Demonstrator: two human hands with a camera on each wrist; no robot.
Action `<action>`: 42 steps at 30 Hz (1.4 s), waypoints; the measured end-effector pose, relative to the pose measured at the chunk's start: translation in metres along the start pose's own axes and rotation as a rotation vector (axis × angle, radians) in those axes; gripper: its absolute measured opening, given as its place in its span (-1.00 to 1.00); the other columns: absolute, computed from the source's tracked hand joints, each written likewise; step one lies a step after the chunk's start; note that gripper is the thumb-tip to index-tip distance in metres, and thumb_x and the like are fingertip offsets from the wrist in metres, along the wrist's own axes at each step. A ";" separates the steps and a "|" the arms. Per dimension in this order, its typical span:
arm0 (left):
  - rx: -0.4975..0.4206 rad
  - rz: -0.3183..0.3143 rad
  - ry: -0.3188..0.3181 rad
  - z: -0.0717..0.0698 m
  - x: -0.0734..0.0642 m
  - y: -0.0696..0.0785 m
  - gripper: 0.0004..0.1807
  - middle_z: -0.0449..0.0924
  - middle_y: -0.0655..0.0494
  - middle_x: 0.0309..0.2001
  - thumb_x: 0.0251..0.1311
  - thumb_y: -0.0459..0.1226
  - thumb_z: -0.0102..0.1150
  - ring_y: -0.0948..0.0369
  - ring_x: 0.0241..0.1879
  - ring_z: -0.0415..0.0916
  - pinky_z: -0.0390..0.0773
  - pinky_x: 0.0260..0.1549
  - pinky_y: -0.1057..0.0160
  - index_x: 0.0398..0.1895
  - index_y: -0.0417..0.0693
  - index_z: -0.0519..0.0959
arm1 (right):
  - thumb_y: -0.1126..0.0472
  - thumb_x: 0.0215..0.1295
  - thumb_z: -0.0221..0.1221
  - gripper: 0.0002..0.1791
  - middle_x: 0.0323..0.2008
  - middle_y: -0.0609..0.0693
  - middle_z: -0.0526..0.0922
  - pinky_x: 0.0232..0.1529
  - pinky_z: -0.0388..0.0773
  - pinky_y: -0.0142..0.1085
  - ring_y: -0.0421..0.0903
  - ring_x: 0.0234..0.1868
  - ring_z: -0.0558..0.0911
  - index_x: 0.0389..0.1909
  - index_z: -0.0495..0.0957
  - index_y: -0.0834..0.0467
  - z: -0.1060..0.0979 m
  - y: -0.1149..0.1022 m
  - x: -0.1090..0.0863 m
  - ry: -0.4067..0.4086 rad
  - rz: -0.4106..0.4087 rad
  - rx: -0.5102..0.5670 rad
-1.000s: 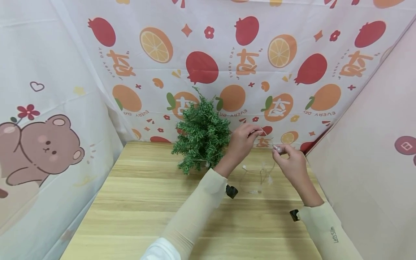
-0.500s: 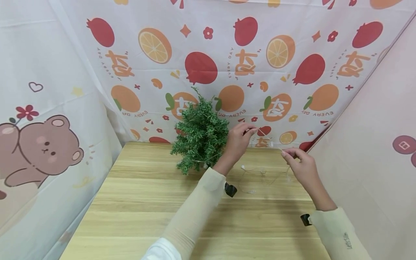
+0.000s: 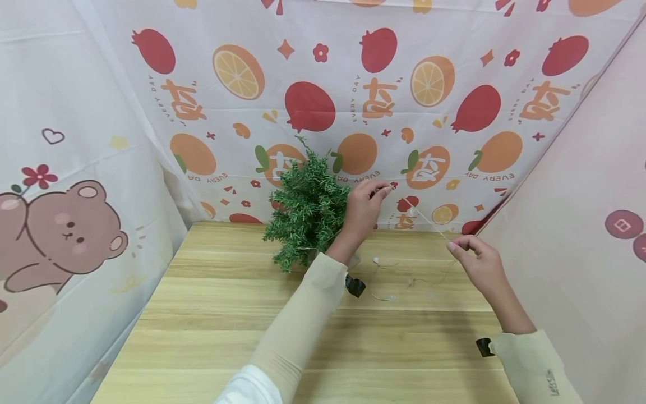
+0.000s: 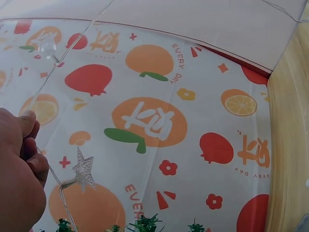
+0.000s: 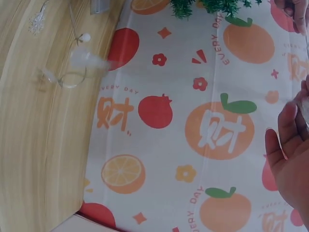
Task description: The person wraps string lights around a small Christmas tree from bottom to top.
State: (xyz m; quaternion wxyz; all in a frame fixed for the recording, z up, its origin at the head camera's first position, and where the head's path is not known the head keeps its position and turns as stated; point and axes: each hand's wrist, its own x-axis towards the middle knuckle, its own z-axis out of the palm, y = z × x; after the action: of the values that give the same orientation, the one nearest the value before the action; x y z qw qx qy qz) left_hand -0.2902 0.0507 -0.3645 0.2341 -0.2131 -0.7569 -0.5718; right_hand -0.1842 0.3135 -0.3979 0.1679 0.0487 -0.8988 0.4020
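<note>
Between my two hands a thin string of fairy lights (image 3: 428, 219) runs taut, slanting down to the right. My left hand (image 3: 364, 206) pinches the wire beside the small green artificial tree (image 3: 309, 207). In the left wrist view a clear round bulb (image 4: 47, 50) and a clear star-shaped bulb (image 4: 84, 170) hang on the wire, one on each side of that hand. My right hand (image 3: 476, 259) pinches the other end of the stretch, above the table's right side. A length of wire crosses the tree's lower branches.
The wooden table (image 3: 212, 325) carries the loose rest of the light string (image 3: 386, 298), with a round white bulb (image 5: 85, 37) on it. A fruit-print cloth (image 3: 313, 106) hangs behind; plain and bear-print cloths hang at the sides.
My right hand has moved right and slightly down, away from the left hand. The left hand has risen a little leftward. The wire between them has lengthened and straightened.
</note>
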 end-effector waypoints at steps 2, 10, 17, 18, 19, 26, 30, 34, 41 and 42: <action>-0.006 -0.014 0.014 0.000 0.002 -0.001 -0.80 0.64 0.09 -0.17 0.41 -0.19 0.20 0.27 -0.30 0.46 0.51 -0.35 0.34 -0.10 -0.07 0.73 | -0.03 0.43 0.23 -0.72 -0.22 -0.14 0.63 -0.08 0.41 -0.28 -0.36 -0.15 0.48 -0.20 0.64 0.13 -0.003 0.001 -0.002 -0.030 0.021 0.000; -0.046 -0.072 0.054 -0.003 0.007 -0.003 -0.81 0.65 0.10 -0.18 0.41 -0.18 0.21 0.26 -0.39 0.49 0.52 -0.43 0.36 -0.11 -0.04 0.73 | 0.01 0.42 0.25 -0.79 -0.19 -0.08 0.65 0.11 0.36 0.05 -0.38 -0.03 0.46 -0.22 0.64 0.08 -0.008 0.008 -0.005 -0.097 -0.008 0.008; -0.032 -0.091 0.080 -0.003 0.007 -0.003 -0.79 0.66 0.08 -0.16 0.41 -0.16 0.21 0.25 -0.31 0.50 0.54 -0.42 0.35 -0.08 -0.04 0.73 | 0.00 0.41 0.24 -0.76 -0.19 -0.16 0.66 -0.10 0.45 -0.32 -0.34 -0.10 0.50 -0.20 0.68 0.10 -0.015 0.009 -0.009 -0.078 0.027 -0.069; -0.034 -0.091 0.081 -0.003 0.007 -0.003 -0.79 0.66 0.08 -0.17 0.41 -0.16 0.21 0.24 -0.32 0.50 0.53 -0.43 0.35 -0.08 -0.04 0.73 | -0.02 0.41 0.24 -0.74 -0.18 -0.17 0.66 -0.13 0.45 -0.35 -0.33 -0.10 0.50 -0.18 0.68 0.10 -0.016 0.010 -0.009 -0.075 0.039 -0.075; -0.033 -0.093 0.085 -0.003 0.007 -0.003 -0.79 0.66 0.09 -0.17 0.41 -0.16 0.21 0.25 -0.33 0.49 0.53 -0.43 0.35 -0.09 -0.04 0.73 | -0.03 0.40 0.24 -0.73 -0.18 -0.17 0.66 -0.18 0.47 -0.38 -0.31 -0.12 0.50 -0.18 0.69 0.09 -0.017 0.011 -0.009 -0.071 0.048 -0.077; -0.052 -0.099 0.123 -0.002 0.004 -0.003 -0.82 0.66 0.10 -0.16 0.40 -0.20 0.22 0.24 -0.33 0.51 0.52 -0.43 0.37 -0.10 -0.05 0.73 | -0.04 0.36 0.28 -0.72 -0.31 -0.23 0.64 -0.30 0.53 -0.39 -0.33 -0.27 0.55 -0.18 0.67 0.11 -0.020 0.015 -0.010 -0.042 0.090 -0.028; -0.059 -0.100 0.144 -0.007 0.010 -0.004 -0.81 0.67 0.09 -0.17 0.40 -0.21 0.22 0.22 -0.34 0.52 0.51 -0.44 0.33 -0.09 -0.08 0.73 | -0.06 0.37 0.27 -0.69 -0.30 -0.35 0.63 -0.02 0.41 -0.27 -0.50 -0.07 0.48 -0.16 0.66 0.12 -0.019 0.013 -0.012 -0.030 0.113 -0.031; -0.073 -0.103 0.131 -0.012 0.020 -0.006 -0.77 0.66 0.11 -0.15 0.42 -0.15 0.20 0.23 -0.32 0.54 0.52 -0.40 0.34 -0.08 -0.06 0.73 | -0.07 0.38 0.26 -0.67 -0.31 -0.36 0.61 0.09 0.38 -0.12 -0.56 0.00 0.42 -0.16 0.67 0.14 -0.018 0.010 -0.013 -0.001 0.148 -0.031; -0.101 -0.124 0.149 -0.021 0.036 -0.012 -0.81 0.66 0.10 -0.16 0.40 -0.17 0.22 0.16 -0.29 0.54 0.52 -0.38 0.33 -0.12 -0.04 0.73 | -0.03 0.41 0.25 -0.67 -0.32 -0.32 0.64 0.02 0.47 -0.35 -0.52 -0.06 0.51 -0.11 0.67 0.17 -0.016 0.011 -0.013 0.001 0.125 -0.002; -0.104 -0.129 0.149 -0.022 0.038 -0.013 -0.82 0.66 0.10 -0.17 0.40 -0.18 0.22 0.14 -0.29 0.54 0.52 -0.38 0.33 -0.12 -0.04 0.73 | -0.01 0.41 0.25 -0.69 -0.33 -0.30 0.66 -0.04 0.47 -0.45 -0.51 -0.10 0.54 -0.10 0.67 0.17 -0.016 0.012 -0.013 0.002 0.115 0.002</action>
State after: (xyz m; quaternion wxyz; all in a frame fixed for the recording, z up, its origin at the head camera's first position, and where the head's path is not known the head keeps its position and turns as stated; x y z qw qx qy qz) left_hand -0.3255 0.0282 -0.3468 0.2410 -0.1330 -0.7187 -0.6385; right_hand -0.1703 0.3324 -0.4006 0.1455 -0.0035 -0.8995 0.4120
